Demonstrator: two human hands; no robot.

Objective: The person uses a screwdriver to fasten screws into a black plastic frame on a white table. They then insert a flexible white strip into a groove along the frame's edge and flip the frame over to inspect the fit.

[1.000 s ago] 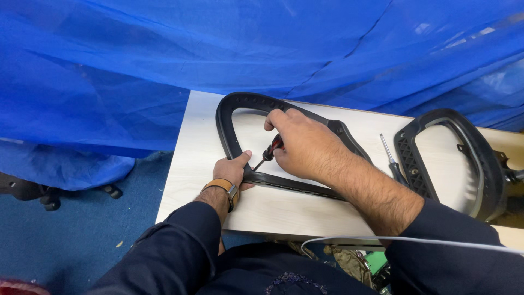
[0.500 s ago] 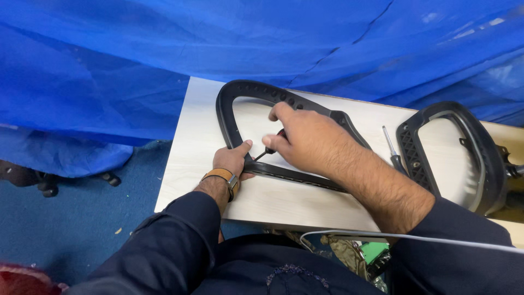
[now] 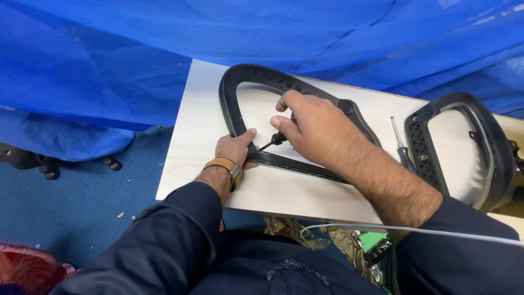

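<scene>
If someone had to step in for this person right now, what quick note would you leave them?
Left hand presses the black plastic frame flat on the pale table.
Right hand grips a small screwdriver, tip at the frame's lower bar beside the left thumb.
A second frame and a spare screwdriver lie to the right, untouched.
How far the fastening has got cannot be seen.

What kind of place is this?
Likely a small assembly or repair workshop: black plastic frame on a pale worktable, a spare screwdriver, a second frame, blue tarpaulin hung behind.
</scene>
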